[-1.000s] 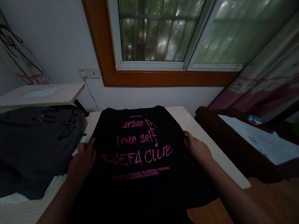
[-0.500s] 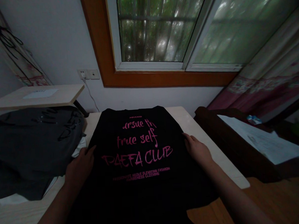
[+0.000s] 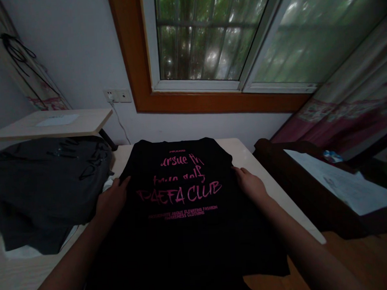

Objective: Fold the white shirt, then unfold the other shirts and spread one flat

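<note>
A black T-shirt (image 3: 185, 240) with pink lettering lies over the pale table, its near part hanging past the front edge. My left hand (image 3: 113, 197) grips its left side, and my right hand (image 3: 250, 183) pinches the right side at about the same height. Between the hands a crosswise fold hides part of the middle line of print. The fingers under the cloth are hidden. Left of my left hand sits a heap of dark grey clothing (image 3: 49, 191) with black lettering, some white cloth showing beneath it.
A raised wooden shelf (image 3: 91, 122) with a paper sheet stands over the grey heap. The pale table (image 3: 297, 217) ends at the right. Beyond it is a dark brown piece of furniture (image 3: 279, 179) carrying white paper (image 3: 341, 180). A wall with a window is behind.
Both hands have moved away from me along the shirt, drawing its lower print upward. The flat cloth has bunched into a fold that covers part of the middle line.
</note>
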Available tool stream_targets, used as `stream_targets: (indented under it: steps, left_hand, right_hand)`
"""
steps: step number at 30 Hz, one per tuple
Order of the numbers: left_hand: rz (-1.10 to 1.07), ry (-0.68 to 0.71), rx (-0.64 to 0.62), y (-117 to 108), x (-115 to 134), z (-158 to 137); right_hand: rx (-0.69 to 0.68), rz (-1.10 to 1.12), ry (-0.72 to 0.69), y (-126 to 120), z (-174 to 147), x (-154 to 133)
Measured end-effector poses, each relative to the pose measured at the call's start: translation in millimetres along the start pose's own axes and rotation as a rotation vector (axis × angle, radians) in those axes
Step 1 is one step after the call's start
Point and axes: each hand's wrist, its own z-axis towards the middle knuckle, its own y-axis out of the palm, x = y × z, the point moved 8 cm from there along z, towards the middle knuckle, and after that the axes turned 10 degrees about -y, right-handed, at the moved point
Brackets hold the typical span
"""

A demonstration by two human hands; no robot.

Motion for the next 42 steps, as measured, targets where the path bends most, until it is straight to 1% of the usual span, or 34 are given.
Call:
stream_targets:
  steps: [4, 7, 12, 15, 19, 23, 26, 28, 30, 32, 34, 38, 40, 42]
  left_hand:
    - [-0.019, -0.009, 0.027, -4, 2, 6]
    - [-0.035, 0.004, 0.052, -6, 2, 5]
    - [-0.021, 0.011, 0.068, -8, -3, -6]
    - [-0.071, -0.006, 0.077, -9, -11, -15]
    - [-0.222, -0.026, 0.017, -1, -24, -22]
    - [-0.327, -0.035, -0.046, 6, -32, -26]
    - [-0.349, -0.063, -0.067, 5, -36, -31]
    - [-0.364, -0.061, -0.076, 5, -36, -36]
    - [-0.394, -0.045, -0.117, 7, -36, -41]
    - [-0.429, -0.034, -0.182, 13, -37, -45]
    - [-0.446, -0.055, -0.234, 19, -41, -47]
    - [-0.407, -0.123, -0.288, 28, -51, -49]
    - [-0.418, -0.107, -0.337, 34, -55, -49]
    - [-0.449, -0.053, -0.377, 41, -57, -49]
  right_hand:
    - [-0.001, -0.009, -0.011, -1, 10, -1]
    - [-0.011, -0.005, 0.0, -2, 11, -1]
    - [-0.02, 0.016, 0.009, 0, 0, 0]
    - [-0.02, 0.032, 0.024, 3, -10, 4]
    - [-0.021, 0.082, 0.05, 6, -22, 10]
    - [-0.018, 0.159, 0.043, 4, -32, 10]
    - [-0.035, 0.174, 0.068, 4, -37, 13]
    - [-0.047, 0.167, 0.104, 3, -40, 16]
    - [-0.056, 0.165, 0.119, 3, -44, 18]
    - [-0.072, 0.167, 0.108, 2, -48, 15]
    - [-0.087, 0.151, 0.103, 1, -52, 9]
    - [-0.1, 0.087, 0.124, 0, -63, 0]
    - [-0.113, 0.07, 0.126, 1, -68, 0]
    - [-0.118, 0.052, 0.119, 2, -71, 3]
